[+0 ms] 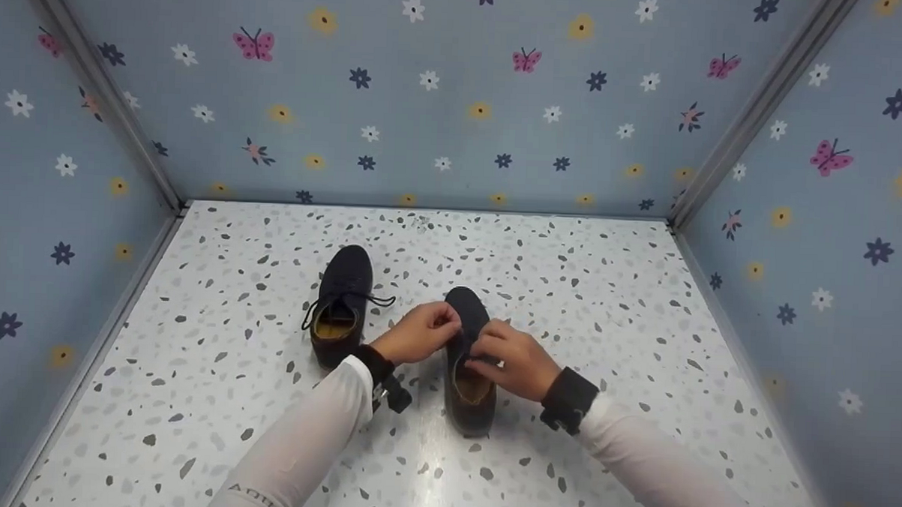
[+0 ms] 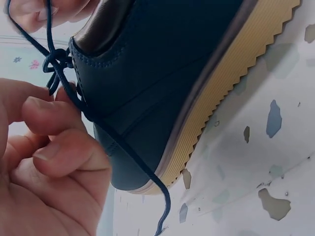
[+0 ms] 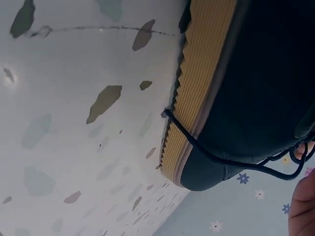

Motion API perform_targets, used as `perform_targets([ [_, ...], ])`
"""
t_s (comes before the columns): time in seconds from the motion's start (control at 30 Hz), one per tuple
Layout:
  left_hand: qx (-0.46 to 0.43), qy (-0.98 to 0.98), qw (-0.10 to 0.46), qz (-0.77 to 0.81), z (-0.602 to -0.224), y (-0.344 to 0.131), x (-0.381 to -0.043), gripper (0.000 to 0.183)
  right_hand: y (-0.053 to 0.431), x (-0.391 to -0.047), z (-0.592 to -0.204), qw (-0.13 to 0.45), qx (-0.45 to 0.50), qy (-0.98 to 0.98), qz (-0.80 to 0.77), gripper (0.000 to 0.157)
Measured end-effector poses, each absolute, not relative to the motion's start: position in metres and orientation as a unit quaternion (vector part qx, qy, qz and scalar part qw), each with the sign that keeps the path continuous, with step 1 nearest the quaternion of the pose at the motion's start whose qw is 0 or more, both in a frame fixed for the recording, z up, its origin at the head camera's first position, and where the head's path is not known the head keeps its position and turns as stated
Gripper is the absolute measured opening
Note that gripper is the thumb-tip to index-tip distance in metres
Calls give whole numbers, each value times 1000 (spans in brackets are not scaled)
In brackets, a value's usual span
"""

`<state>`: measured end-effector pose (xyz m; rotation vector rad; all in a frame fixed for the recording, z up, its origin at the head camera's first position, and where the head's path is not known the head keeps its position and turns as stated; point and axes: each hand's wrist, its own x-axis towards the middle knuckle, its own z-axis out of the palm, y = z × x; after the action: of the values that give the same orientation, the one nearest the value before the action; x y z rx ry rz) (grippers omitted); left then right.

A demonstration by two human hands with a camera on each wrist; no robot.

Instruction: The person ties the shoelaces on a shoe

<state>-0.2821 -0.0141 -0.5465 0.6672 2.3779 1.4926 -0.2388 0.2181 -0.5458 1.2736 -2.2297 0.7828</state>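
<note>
A dark blue lace-up shoe (image 1: 469, 415) stands on the floor between the two hands, toe pointing away. My left hand (image 1: 417, 333) is at its left side, pinching the shoelace (image 2: 129, 150) close to a knot (image 2: 56, 60) over the tongue. From the right, my right hand (image 1: 518, 361) reaches over the shoe's opening; its fingers (image 2: 69, 7) hold a loop of the lace. One loose lace end hangs down each side of the shoe, over the ridged tan sole (image 3: 204, 54). Most of the right hand is outside the right wrist view.
A second dark shoe (image 1: 348, 269) stands to the left, its lace tied in a bow. The speckled white floor (image 1: 607, 289) is bounded by blue patterned panels (image 1: 441, 95) at the back and both sides.
</note>
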Motion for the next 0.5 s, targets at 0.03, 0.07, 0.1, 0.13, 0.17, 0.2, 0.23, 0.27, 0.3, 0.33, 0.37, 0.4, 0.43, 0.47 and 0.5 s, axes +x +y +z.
perform_targets([
  [0.03,227,815,125,519,-547,-14,-282,11,218,-239,-545,227,455,-811,290,18],
  [0.07,224,812,124,525,-547,-14,-282,11,218,-240,-545,226,447,-813,297,17],
  [0.1,220,809,122,531,-547,-13,-281,10,219,-240,-545,223,438,-816,305,18],
  [0.13,216,806,122,538,-548,-13,-281,9,220,-241,-545,218,429,-818,315,18],
  [0.17,211,803,123,543,-548,-13,-281,8,221,-242,-545,212,420,-821,324,18],
  [0.2,206,802,123,548,-548,-14,-281,7,222,-242,-544,204,411,-823,334,17],
  [0.23,202,800,123,552,-549,-14,-281,6,224,-243,-543,192,400,-827,345,16],
  [0.27,200,797,123,556,-549,-14,-281,5,226,-244,-543,181,390,-830,356,15],
  [0.3,199,794,124,561,-549,-14,-281,4,227,-245,-542,169,378,-833,367,14],
  [0.33,199,791,125,565,-549,-15,-281,4,229,-246,-542,156,365,-836,378,12],
  [0.37,201,788,126,568,-548,-15,-281,6,231,-247,-541,140,351,-839,391,11],
  [0.4,204,787,125,568,-548,-14,-282,9,232,-248,-541,130,338,-840,404,11],
  [0.43,206,787,123,568,-547,-14,-282,11,233,-248,-542,121,323,-841,417,11],
  [0.47,206,788,123,567,-546,-14,-282,14,235,-249,-542,115,310,-840,429,10],
  [0.5,207,791,122,563,-546,-13,-282,16,236,-249,-542,110,297,-840,440,10],
])
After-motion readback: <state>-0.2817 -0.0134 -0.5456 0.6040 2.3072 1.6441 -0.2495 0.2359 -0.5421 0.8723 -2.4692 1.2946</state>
